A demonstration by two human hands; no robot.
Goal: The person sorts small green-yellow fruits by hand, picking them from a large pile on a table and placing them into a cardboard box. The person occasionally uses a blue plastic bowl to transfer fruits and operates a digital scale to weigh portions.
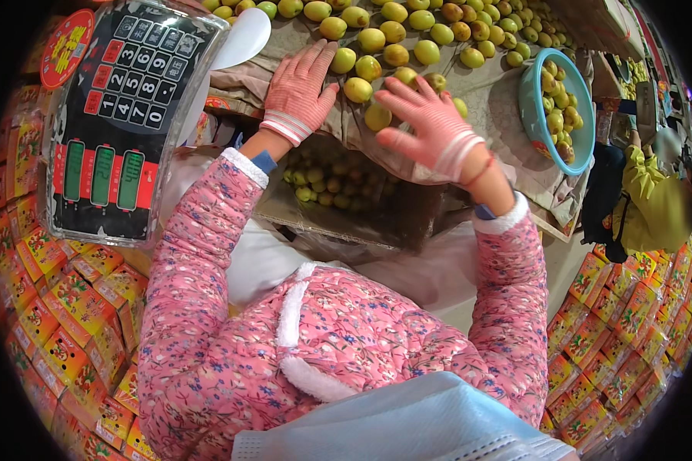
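Many green and brown-blotched jujube-like fruits (371, 40) lie spread on a cloth-covered table (484, 98). My left hand (301, 86), in a thin pink striped glove, rests on the cloth with fingers extended, just left of the nearest fruits. To the right, my right hand (429, 124), gloved alike and slightly blurred, is spread over the near fruits; its fingertips partly cover some of them. Neither hand is closed around a fruit. A blue plastic basin (583, 118) holding more such fruits stands at the table's right side.
A price-computing scale (106, 121) with keypad and lit displays is at left. An open box (375, 222) of fruits sits below the table edge, near my knees. Printed cartons (72, 311) are stacked on both sides. A person in a yellow-green jacket (649, 196) is at far right.
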